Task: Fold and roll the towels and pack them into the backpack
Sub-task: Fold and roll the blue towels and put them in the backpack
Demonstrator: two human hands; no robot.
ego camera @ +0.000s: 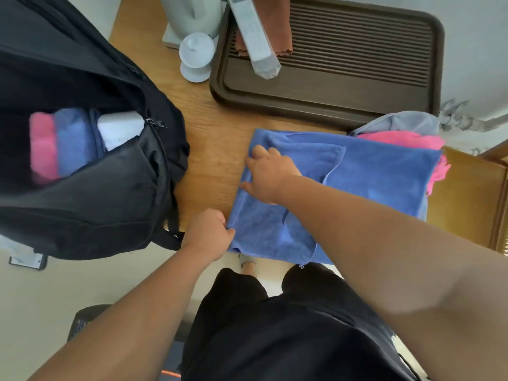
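A blue towel (365, 182) lies spread on the wooden table, partly folded, with its near edge hanging over the table's front. My left hand (209, 232) pinches the towel's near left corner. My right hand (270, 174) rests flat on the towel's left part, fingers spread. The black backpack (110, 193) stands open at the left. Inside it sit a pink rolled towel (42, 149), a blue rolled towel (75, 141) and a white one (119, 132). A pink towel (406, 140) and a grey towel (406, 122) lie under and behind the blue one, at the right.
A dark brown slatted tray (330, 97) stands at the back, with a white remote (254, 34) and an orange cloth (277, 23) on it. A white lidded cup (196, 56) and a pale kettle (192, 15) stand at the back left. A phone (27, 261) lies on the floor.
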